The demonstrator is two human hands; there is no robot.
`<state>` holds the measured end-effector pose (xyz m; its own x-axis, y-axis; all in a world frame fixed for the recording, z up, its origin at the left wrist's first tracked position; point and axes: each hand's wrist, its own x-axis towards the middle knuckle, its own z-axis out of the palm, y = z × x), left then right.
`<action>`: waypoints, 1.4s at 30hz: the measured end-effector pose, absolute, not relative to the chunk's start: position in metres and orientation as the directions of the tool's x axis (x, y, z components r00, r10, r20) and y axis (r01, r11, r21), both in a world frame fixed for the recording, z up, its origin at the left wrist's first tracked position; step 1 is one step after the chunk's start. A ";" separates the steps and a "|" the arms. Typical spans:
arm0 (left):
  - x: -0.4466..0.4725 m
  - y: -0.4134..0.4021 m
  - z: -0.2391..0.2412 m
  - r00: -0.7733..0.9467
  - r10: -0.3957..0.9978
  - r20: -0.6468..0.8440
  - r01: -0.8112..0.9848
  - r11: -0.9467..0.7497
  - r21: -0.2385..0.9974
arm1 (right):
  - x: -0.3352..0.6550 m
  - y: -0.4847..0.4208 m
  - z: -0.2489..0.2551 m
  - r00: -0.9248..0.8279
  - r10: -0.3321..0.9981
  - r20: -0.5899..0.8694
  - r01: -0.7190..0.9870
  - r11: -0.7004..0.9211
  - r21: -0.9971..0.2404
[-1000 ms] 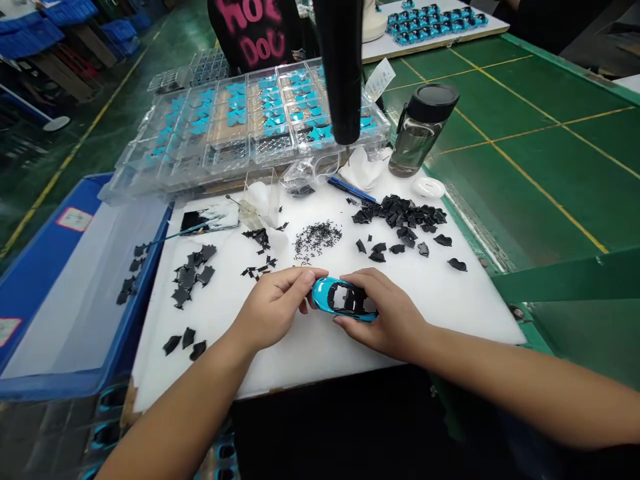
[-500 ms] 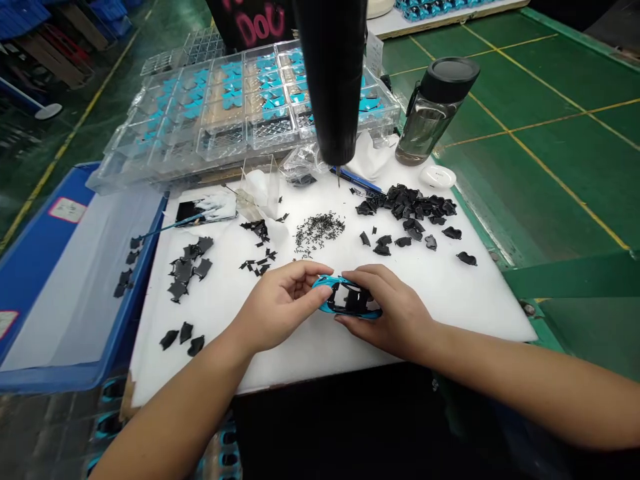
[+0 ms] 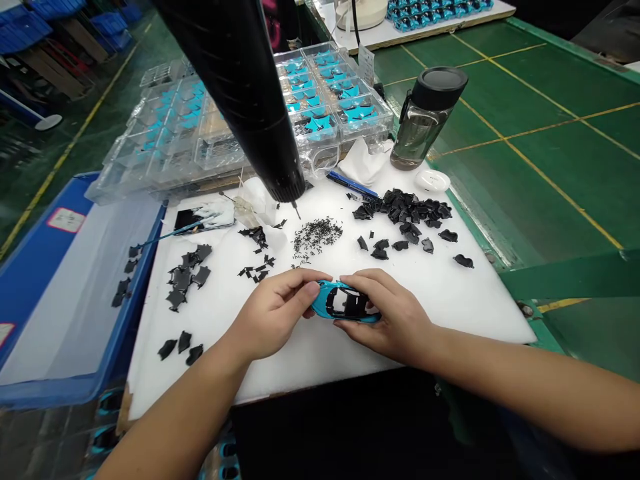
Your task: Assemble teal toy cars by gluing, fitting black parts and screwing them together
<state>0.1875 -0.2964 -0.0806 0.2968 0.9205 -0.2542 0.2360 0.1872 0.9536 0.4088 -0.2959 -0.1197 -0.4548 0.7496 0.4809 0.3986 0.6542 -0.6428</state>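
Observation:
A small blue toy car (image 3: 345, 301) with black windows is held just above the front of the white work surface (image 3: 320, 367). My left hand (image 3: 273, 313) pinches one end of it between thumb and fingers. Wrapped around the other end is my right hand (image 3: 393, 313), thumb below and fingers on top. Beyond the car lies a pile of tiny black screws (image 3: 317, 237). Over the pile hangs a black electric screwdriver (image 3: 250, 100), its thin bit pointing down. The car's underside is hidden.
Black plastic parts lie in heaps at the right (image 3: 407, 208) and left (image 3: 187, 273). Clear trays (image 3: 200, 153) with blue pieces stand at the back. A water bottle (image 3: 425, 120) is at the back right, a blue bin (image 3: 100, 347) on the left.
The hanging screwdriver has swung to the left and now slants. The car has turned slightly in my hands, which keep hold of it at both ends.

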 end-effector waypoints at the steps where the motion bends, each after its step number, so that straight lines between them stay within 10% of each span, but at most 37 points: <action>1: 0.187 -0.296 -0.081 0.305 0.918 -0.252 0.209 0.194 0.958 | 0.409 -0.295 -0.119 -0.450 0.750 0.484 0.383 0.652 -0.655; 14: 0.182 -0.295 -0.090 0.339 0.928 -0.153 0.083 0.133 0.988 | 0.414 -0.286 -0.115 -0.467 0.798 0.380 0.159 0.499 -0.852; 18: 0.189 -0.298 -0.088 0.227 0.974 0.013 0.157 -0.050 0.986 | 0.414 -0.284 -0.111 -0.573 0.819 0.034 -0.063 -0.003 -0.998; 23: 0.197 -0.302 -0.097 0.139 0.967 0.215 0.250 -0.244 0.937 | 0.408 -0.287 -0.115 -0.704 0.684 -0.193 -0.278 -0.515 -0.811; 42: 0.195 -0.304 -0.116 0.219 0.762 0.610 0.352 -0.644 0.679 | 0.410 -0.290 -0.117 -0.723 0.674 -0.152 -0.191 -0.407 -0.893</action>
